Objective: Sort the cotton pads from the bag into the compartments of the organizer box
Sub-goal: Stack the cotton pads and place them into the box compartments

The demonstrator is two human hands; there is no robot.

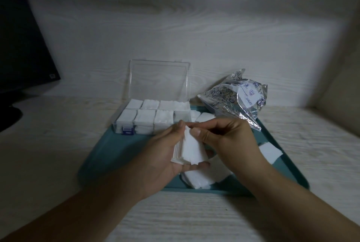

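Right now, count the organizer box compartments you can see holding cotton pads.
8 show in the organizer box: four in the back row by the open lid, four in the front row. The hands may hide more nearer the front edge.

- White cotton pads [191, 150], stacked, against a teal tray [116, 150].
- More white pads filling the compartments of a clear, colourless organizer box [153, 119], fastened with a blue latch [127, 131].
- Silvery crinkled bag [233, 97], printed with dark blue shell drawings around a white label panel.
- Pale wood-grain bench [48, 134], off-white with fine grey streaks; same grain on the wall [194, 27] behind.
- Black monitor [21, 47] at far left.
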